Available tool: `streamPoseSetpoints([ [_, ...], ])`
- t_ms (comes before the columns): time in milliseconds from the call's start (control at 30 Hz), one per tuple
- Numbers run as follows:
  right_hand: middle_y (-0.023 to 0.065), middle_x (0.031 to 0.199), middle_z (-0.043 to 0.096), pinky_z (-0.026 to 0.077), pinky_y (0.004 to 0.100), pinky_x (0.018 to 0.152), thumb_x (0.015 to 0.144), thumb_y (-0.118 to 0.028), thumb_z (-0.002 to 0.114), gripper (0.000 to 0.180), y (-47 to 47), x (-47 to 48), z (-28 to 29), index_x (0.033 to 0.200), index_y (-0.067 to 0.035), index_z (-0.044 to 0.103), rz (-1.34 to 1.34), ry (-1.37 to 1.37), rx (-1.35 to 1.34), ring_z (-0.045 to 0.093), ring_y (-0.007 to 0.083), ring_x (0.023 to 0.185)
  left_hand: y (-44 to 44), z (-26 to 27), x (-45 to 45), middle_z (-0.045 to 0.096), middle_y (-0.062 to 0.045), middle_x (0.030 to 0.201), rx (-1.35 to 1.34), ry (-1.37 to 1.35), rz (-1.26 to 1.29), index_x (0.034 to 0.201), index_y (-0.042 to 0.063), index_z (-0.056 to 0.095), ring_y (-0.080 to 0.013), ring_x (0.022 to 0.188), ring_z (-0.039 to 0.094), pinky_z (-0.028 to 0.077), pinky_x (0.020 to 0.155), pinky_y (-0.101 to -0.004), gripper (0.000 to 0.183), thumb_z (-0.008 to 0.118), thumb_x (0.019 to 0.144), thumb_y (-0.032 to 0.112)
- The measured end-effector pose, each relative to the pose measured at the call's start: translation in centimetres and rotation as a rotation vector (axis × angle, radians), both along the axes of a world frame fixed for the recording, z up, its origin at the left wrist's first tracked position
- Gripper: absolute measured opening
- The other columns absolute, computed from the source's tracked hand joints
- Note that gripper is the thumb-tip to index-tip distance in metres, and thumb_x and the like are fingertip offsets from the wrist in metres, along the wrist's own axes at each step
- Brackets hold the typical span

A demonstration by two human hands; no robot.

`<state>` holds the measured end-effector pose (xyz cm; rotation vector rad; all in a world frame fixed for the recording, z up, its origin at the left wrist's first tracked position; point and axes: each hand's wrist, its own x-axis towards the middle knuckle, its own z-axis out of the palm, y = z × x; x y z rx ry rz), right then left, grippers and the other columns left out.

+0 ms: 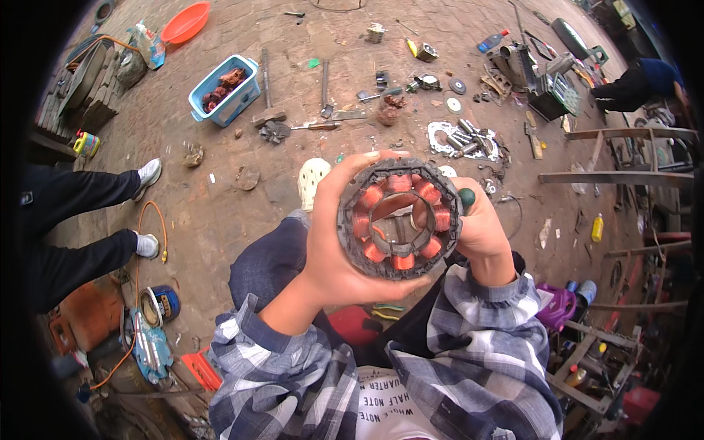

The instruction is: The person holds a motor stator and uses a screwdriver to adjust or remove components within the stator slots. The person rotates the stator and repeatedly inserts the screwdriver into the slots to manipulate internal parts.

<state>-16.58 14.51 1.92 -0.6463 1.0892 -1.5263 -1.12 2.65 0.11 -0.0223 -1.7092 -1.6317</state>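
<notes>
My left hand (pixel 335 258) is wrapped around the left side of a ring-shaped motor stator (pixel 400 269), with its fingers over the top and the thumb along the bottom. Copper wire coils (pixel 402 261) line the inside of the dark ring, around an open centre. Behind the stator's right side, my right hand (pixel 484 236) is closed around a tool with a green handle end (pixel 467 199); the rest of the tool is hidden, and some of its fingers show through the ring's centre.
A blue plastic bin (pixel 228 104) holds copper scrap. Hammers (pixel 269 110), a screwdriver (pixel 322 126) and metal engine parts (pixel 467 140) lie on the brick ground. At left stands a person (pixel 82 192) beside an orange hose (pixel 138 236); another person (pixel 632 88) is at far right, near metal frames (pixel 621 177).
</notes>
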Motion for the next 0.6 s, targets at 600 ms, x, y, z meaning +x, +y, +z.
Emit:
streamPoseSetpoints([
  [600,0.0022,0.083,0.065,0.046,0.0241,0.071,0.073,0.003,0.073,0.012,0.5,-1.5,-2.3,0.082,0.001,0.065,0.089,0.029,-0.101,0.059,0.0088,0.078,-0.1,0.1,-0.2,0.041,-0.028,0.133,-0.225,0.086,0.065,0.139,0.002,0.024,-0.0338,0.122,0.049,0.044,0.1,-0.0445,0.12,0.095,0.044,0.02],
])
